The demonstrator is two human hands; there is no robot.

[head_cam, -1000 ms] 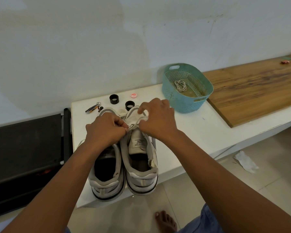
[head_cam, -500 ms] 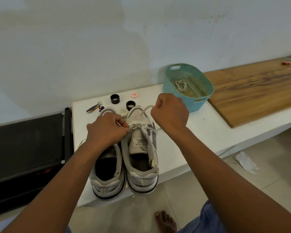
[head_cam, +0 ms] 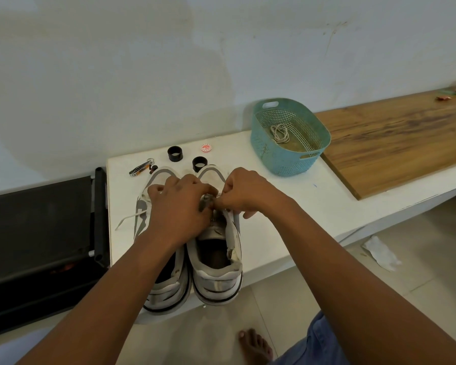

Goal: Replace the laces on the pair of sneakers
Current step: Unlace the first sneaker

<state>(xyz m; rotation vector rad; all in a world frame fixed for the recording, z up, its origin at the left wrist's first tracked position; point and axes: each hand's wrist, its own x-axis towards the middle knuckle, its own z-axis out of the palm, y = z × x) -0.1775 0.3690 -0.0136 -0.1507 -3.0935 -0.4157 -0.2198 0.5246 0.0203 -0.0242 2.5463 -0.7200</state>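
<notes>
Two grey-and-white sneakers stand side by side on the white table (head_cam: 269, 233), heels toward me. My left hand (head_cam: 179, 206) lies over the left sneaker (head_cam: 166, 288) and pinches the white lace at the eyelets of the right sneaker (head_cam: 216, 270). My right hand (head_cam: 245, 193) meets it over the right sneaker's tongue, fingers closed on the same lace. A loose lace end (head_cam: 127, 219) trails off the left sneaker's side. Another coiled lace (head_cam: 281, 133) lies in the teal basket (head_cam: 290, 159).
Behind the sneakers lie a nail clipper (head_cam: 140, 168), two black rings (head_cam: 174, 153) and a small red-white cap (head_cam: 206, 147). A wooden board (head_cam: 406, 138) covers the table's right part. A black rack (head_cam: 37, 233) stands left. My bare foot (head_cam: 256, 346) is on the floor.
My right hand, which had pulled the lace up and to the right, has come back down beside my left hand over the right sneaker's eyelets.
</notes>
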